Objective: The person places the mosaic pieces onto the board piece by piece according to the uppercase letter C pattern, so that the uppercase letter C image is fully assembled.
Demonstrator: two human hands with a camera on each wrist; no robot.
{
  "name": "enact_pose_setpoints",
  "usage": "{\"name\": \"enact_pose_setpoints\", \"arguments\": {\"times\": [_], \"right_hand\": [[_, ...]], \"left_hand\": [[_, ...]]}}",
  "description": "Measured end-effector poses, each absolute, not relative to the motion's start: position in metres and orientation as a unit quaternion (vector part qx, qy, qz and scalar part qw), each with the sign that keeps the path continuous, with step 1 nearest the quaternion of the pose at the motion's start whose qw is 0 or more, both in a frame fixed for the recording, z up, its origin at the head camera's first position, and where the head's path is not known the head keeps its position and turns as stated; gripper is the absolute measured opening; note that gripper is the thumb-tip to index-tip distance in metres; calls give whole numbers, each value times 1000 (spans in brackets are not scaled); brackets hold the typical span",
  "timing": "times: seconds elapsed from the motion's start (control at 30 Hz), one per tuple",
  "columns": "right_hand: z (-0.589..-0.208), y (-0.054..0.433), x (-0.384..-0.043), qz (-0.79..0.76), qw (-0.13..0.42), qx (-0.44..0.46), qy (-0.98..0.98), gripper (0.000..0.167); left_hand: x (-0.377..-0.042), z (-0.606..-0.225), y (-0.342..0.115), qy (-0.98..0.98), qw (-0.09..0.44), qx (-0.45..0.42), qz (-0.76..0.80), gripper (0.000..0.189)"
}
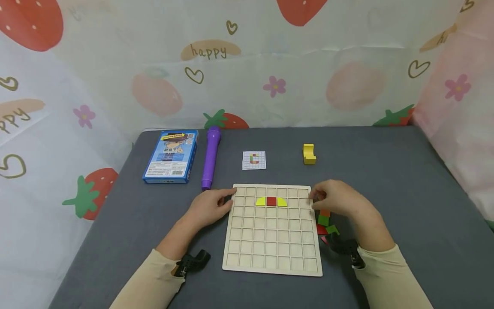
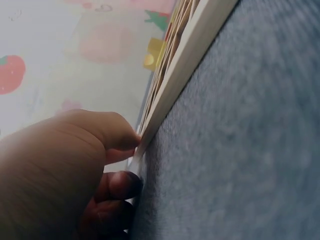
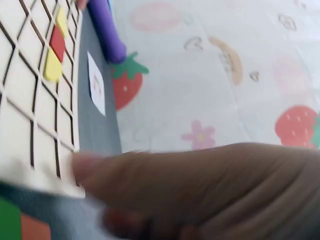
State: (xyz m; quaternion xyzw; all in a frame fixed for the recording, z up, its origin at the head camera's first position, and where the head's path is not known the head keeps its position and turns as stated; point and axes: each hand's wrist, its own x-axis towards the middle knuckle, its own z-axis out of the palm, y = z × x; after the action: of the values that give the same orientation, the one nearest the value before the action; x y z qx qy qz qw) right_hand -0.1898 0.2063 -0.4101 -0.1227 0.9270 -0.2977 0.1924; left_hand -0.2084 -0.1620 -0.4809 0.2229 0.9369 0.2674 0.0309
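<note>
A pale wooden board with a grid of square recesses lies on the grey table. In one of its upper rows, a red square tile sits between two yellow rounded tiles. My left hand touches the board's upper left edge with thumb and index finger; the left wrist view shows the thumb against the rim. At the upper right edge is my right hand, its thumb right at the board's corner in the right wrist view, blurred. Green, orange and red pieces lie beside the board, partly under that hand.
Behind the board lie a small card with a coloured grid pattern and a yellow block with a curved notch. Further left are a purple stick with a thicker end and a blue box. A printed curtain hangs behind the table.
</note>
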Motion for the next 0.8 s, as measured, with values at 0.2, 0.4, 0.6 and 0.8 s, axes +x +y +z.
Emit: {"name": "enact_pose_setpoints", "arguments": {"times": [0.2,0.4,0.6,0.8], "right_hand": [[-418,221,-184,-306,295,-120,897,22],[-423,219,-186,-261,273,-98,921,23],[-423,219,-190,-223,232,-90,942,22],[-415,215,-190,-271,168,-117,941,25]], "left_hand": [[-207,-481,-158,947,22,206,244,40],[-207,-481,-157,946,18,212,247,40],[-207,-481,-158,945,20,209,250,40],[-207,-481,-159,943,22,210,257,41]]}}
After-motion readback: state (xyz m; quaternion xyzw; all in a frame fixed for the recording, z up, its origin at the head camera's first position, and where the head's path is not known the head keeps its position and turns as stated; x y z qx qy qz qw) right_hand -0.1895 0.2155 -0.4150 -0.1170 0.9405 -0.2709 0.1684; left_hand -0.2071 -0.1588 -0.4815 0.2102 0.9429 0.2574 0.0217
